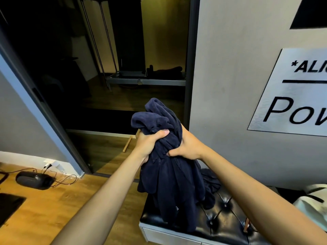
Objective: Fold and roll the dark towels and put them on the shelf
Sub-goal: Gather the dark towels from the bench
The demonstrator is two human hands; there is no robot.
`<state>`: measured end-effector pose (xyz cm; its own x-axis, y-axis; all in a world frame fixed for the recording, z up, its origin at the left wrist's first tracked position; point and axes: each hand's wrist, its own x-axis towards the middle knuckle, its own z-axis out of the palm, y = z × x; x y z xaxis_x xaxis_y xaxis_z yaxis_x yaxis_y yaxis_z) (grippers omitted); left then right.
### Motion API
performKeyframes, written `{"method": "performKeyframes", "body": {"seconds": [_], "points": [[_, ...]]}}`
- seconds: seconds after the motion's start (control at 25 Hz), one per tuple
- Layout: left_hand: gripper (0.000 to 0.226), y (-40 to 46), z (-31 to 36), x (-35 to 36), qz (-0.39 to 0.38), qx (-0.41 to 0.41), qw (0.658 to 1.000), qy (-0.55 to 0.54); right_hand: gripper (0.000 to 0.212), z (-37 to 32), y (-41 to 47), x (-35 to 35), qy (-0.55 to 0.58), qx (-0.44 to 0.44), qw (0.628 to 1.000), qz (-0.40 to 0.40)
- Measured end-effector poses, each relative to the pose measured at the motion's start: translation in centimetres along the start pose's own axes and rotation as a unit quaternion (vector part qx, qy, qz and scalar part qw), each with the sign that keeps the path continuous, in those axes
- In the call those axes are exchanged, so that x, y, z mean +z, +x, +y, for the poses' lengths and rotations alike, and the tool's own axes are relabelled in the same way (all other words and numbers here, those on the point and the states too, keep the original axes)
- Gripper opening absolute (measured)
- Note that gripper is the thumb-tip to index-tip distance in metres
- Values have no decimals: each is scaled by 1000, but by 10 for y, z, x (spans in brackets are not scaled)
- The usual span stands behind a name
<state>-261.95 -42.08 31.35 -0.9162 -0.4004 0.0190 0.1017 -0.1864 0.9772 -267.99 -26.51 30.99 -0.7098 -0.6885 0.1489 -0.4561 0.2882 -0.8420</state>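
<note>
A bunched dark navy towel point(169, 183) hangs in front of me, its top crumpled above my fists and its lower part draping onto a black tufted bench point(224, 214). My left hand point(150, 142) grips the bunch from the left, thumb across the front. My right hand point(187, 145) grips it from the right, just beside the left. Another dark cloth point(210, 183) lies on the bench behind the hanging towel. A low grey shelf point(146, 81) stands inside the dark room beyond the doorway, with dark rolled items point(166, 70) on it.
A sliding door frame point(44, 110) runs along the left. On the wooden floor lie a black device point(33, 179) with cables and a dark mat point(8, 206). A grey wall with a sign point(292, 96) is to the right. A pale bag point(313, 204) sits at the bench's right.
</note>
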Motion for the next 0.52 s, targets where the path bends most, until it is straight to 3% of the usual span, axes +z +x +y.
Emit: {"method": "performKeyframes", "body": {"seconds": [0.16,0.32,0.52], "points": [[32,20,-12,20,44,-5,999,21,94,18,7,-2,-10,35,999,28],[27,43,-30,31,78,-12,996,45,96,53,10,0,36,25,997,70],[23,70,-71,48,68,-17,992,102,88,117,1,-16,132,129,983,4]]}}
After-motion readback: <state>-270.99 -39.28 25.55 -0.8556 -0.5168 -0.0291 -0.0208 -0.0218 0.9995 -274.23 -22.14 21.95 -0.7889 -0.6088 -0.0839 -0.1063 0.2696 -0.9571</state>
